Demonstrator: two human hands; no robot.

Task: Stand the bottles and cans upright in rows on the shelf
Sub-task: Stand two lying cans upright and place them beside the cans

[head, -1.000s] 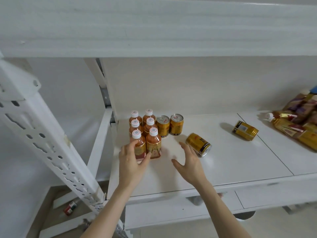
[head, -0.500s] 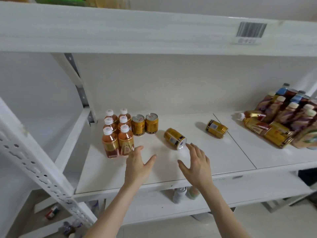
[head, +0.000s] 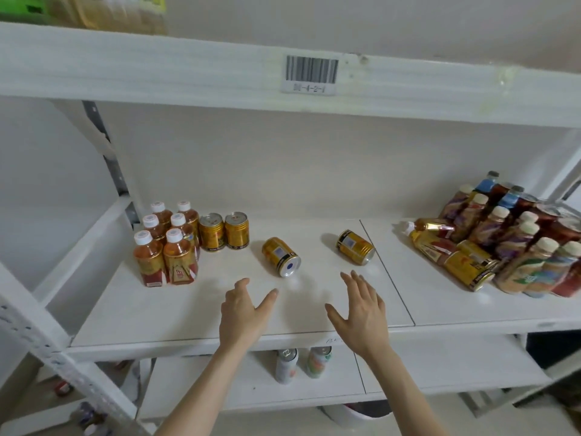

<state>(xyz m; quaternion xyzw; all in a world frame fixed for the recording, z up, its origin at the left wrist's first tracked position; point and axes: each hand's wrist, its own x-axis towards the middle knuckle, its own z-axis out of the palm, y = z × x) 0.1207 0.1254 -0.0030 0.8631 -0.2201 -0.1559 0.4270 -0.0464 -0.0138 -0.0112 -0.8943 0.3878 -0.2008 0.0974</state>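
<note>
On the white shelf (head: 188,313) several amber tea bottles (head: 166,243) with white caps stand in two rows at the left. Beside them stand two gold cans (head: 224,231) upright. A gold can (head: 280,256) lies on its side mid-shelf, its base toward me. A second gold can (head: 356,247) lies tipped further right. My left hand (head: 242,313) hovers open just in front of the first lying can. My right hand (head: 361,309) is open below the second lying can. Neither hand touches anything.
A jumbled pile of bottles and cans (head: 503,243) fills the shelf's right end, some lying flat. The upper shelf beam (head: 440,92) with a barcode label (head: 311,73) hangs overhead. Two cans (head: 301,363) stand on the lower shelf. A slotted upright (head: 47,347) runs at left.
My left hand has let go of the front tea bottles and moved right. Both open hands now hover in front of the lying cans. The view has shifted right and up.
</note>
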